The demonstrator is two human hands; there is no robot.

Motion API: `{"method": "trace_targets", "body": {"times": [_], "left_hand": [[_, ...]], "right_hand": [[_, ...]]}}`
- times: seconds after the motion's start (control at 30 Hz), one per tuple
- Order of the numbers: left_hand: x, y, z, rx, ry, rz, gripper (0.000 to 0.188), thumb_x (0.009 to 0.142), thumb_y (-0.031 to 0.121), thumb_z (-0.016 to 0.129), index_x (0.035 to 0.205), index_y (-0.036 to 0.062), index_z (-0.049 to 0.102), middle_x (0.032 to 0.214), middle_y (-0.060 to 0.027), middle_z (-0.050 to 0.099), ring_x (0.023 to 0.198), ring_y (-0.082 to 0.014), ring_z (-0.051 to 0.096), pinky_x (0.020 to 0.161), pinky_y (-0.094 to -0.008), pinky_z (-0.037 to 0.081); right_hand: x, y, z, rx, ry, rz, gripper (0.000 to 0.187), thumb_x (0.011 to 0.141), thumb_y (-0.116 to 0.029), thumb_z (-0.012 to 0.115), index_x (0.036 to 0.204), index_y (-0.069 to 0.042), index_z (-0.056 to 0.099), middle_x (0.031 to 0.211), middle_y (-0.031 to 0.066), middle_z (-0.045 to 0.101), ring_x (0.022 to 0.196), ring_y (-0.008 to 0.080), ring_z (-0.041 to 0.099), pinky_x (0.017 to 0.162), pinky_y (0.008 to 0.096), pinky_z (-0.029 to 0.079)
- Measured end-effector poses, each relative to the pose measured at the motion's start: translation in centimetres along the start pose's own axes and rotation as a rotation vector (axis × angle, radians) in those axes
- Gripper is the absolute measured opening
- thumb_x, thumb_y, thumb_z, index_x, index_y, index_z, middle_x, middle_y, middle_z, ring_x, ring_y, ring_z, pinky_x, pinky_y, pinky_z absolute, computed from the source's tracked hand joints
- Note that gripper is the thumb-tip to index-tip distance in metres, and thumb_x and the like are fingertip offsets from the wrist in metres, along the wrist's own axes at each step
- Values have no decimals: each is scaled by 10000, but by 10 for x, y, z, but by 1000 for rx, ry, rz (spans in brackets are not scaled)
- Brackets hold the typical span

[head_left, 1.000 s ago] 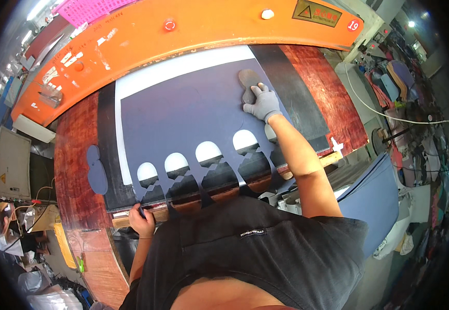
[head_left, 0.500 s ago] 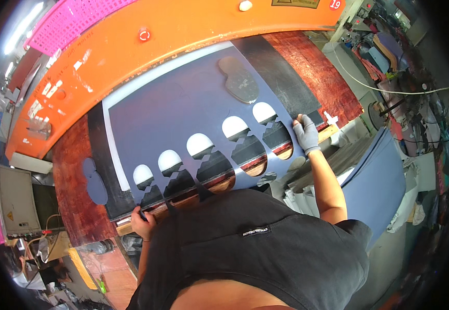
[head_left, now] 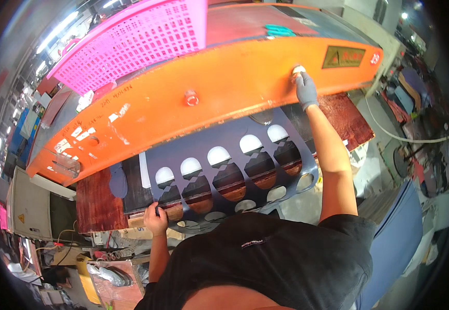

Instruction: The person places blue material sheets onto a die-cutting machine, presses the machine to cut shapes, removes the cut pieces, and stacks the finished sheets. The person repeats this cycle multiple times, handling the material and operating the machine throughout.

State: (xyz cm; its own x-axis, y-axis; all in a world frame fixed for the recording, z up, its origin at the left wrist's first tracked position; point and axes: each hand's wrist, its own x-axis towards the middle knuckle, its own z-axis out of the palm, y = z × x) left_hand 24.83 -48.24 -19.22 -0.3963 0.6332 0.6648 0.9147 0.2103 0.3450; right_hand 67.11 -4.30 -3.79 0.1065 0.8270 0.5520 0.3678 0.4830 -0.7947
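My right hand (head_left: pixel 306 93), in a grey glove, reaches up to the front of an orange machine beam (head_left: pixel 245 77). Its fingers close on a pale round knob (head_left: pixel 299 69) there. Below the beam lies a blue-grey sheet (head_left: pixel 193 144) with a row of several rounded cut-outs, its near part hanging over the table edge against my shirt. Beside the sheet's near left corner, my left hand (head_left: pixel 156 220) is closed around a small dark thing I cannot make out. Only the near edge of a metal cutting die (head_left: pixel 261 119) shows on the sheet; the beam hides the rest.
A pink basket (head_left: pixel 131 46) stands on top of the beam, with a teal item (head_left: pixel 280 31) farther right. A red button (head_left: pixel 191 97) sits on the beam's front. One blue-grey cut piece (head_left: pixel 118 181) lies on the table's left. Stacked sheets (head_left: pixel 397 232) stand at my right.
My right hand has left the sheet's right edge and gone up to the knob. The beam has come nearer, covering the sheet's far part and most of the die. My left hand stays near the corner.
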Motion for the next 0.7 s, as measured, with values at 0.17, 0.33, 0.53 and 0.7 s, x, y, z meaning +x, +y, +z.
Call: {"method": "trace_targets", "body": {"times": [0.17, 0.33, 0.53, 0.7], "left_hand": [[66, -21, 44, -6, -14, -59, 194, 743, 126, 553, 887, 43, 653, 838, -156, 647, 746, -355, 597, 678, -432, 485], [110, -39, 70, 12, 19, 65, 187, 732, 121, 559, 889, 53, 635, 815, -148, 632, 743, -355, 594, 673, -423, 492], [110, -40, 67, 30, -64, -21, 275, 762, 142, 545, 1029, 87, 577, 845, -175, 614, 784, -389, 585, 690, -463, 467], [109, -41, 67, 33, -150, -80, 286, 785, 145, 530, 1064, 81, 532, 899, -212, 597, 860, -418, 561, 746, -479, 447]], "right_hand": [[-11, 40, 3, 24, -124, 36, 297, 931, -277, 434, 946, -8, 559, 838, 164, 587, 810, 260, 573, 709, 368, 438], [-95, 89, -17, -593, -298, -164, 172, 845, -232, 558, 866, -62, 580, 810, 161, 616, 781, 343, 600, 704, 438, 471], [-98, 104, -19, -761, -273, -161, 289, 837, -350, 552, 738, -87, 620, 753, 155, 622, 676, 349, 598, 633, 467, 455], [-107, 109, -23, -776, -275, -226, 349, 846, -364, 535, 684, -67, 623, 729, 161, 620, 695, 348, 593, 664, 465, 438]]}}
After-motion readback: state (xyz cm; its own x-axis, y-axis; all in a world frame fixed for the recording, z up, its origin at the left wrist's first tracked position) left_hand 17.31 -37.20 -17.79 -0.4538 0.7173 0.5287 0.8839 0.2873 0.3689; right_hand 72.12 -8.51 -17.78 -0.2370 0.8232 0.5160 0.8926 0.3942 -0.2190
